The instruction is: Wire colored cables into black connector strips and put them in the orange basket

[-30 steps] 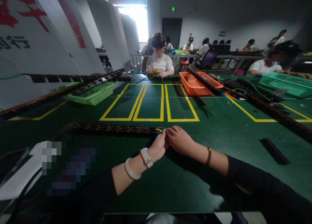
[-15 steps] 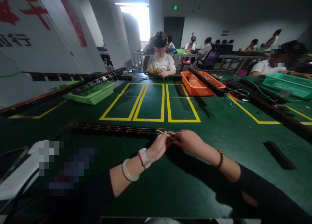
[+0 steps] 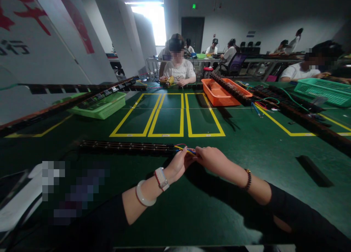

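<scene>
Yellow, blue and red wires (image 3: 180,147) come out of the right end of a long dark strip (image 3: 128,146) that lies across the green table. My left hand (image 3: 179,164) pinches these wires close to the strip's end. Just to its right, my right hand (image 3: 210,157) has its fingers closed around the same wires, and the two hands nearly touch. The wire ends are hidden behind my fingers.
A green basket (image 3: 105,111) stands at the left and an orange basket (image 3: 219,100) at the back, both with long dark strips across them. Further strips and a teal basket (image 3: 323,95) are at right. A black piece (image 3: 314,171) lies near right. A co-worker (image 3: 178,67) sits opposite.
The whole view has shifted slightly. Both my hands stay closed on the wires in nearly the same place; the fingers have moved only a little.
</scene>
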Motion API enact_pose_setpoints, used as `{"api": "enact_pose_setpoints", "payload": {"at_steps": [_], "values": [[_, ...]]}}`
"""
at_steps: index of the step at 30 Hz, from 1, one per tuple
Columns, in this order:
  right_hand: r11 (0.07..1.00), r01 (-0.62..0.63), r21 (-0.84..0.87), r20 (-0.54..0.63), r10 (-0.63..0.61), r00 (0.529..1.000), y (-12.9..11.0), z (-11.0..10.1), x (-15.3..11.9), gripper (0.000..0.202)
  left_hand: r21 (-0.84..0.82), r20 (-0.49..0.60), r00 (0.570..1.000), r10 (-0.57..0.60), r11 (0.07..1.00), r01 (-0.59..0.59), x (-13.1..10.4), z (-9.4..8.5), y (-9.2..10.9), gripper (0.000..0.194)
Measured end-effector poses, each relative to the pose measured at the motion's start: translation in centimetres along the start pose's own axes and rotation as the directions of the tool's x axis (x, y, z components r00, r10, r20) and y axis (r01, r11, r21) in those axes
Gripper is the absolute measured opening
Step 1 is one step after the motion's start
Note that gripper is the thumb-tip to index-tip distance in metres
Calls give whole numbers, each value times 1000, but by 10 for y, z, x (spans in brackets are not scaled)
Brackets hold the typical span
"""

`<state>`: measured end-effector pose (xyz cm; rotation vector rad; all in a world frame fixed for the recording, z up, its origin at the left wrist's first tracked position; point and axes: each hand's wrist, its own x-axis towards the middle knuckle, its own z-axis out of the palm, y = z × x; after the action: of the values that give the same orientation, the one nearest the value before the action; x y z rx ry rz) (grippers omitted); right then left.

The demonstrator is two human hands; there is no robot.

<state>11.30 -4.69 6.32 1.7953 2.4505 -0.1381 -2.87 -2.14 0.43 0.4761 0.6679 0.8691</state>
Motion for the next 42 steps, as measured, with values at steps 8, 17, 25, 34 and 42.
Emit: {"api": "enact_pose_setpoints", "payload": {"at_steps": [8, 17, 25, 34, 42], "values": [[979, -83, 187, -213, 123, 969, 29, 1, 17, 22, 48, 32, 998, 62, 997, -64, -4, 5, -2, 23], [886, 17, 464, -335, 157, 929, 53, 42, 47, 20, 133, -36, 999, 1, 991, 4, -5, 6, 3, 18], [940, 58, 336, -306, 50, 951, 48, 14, 33, 25, 126, -13, 1000, 19, 992, -17, -3, 5, 1, 18], [1000, -2, -3, 54, 3, 999, 12, -9, 2, 48, 126, -40, 999, -3, 992, 8, -7, 8, 3, 20], [994, -48, -99, 8, 49, 999, 8, -11, 3, 44, 100, -22, 1000, 14, 995, -11, -7, 9, 3, 20]]}}
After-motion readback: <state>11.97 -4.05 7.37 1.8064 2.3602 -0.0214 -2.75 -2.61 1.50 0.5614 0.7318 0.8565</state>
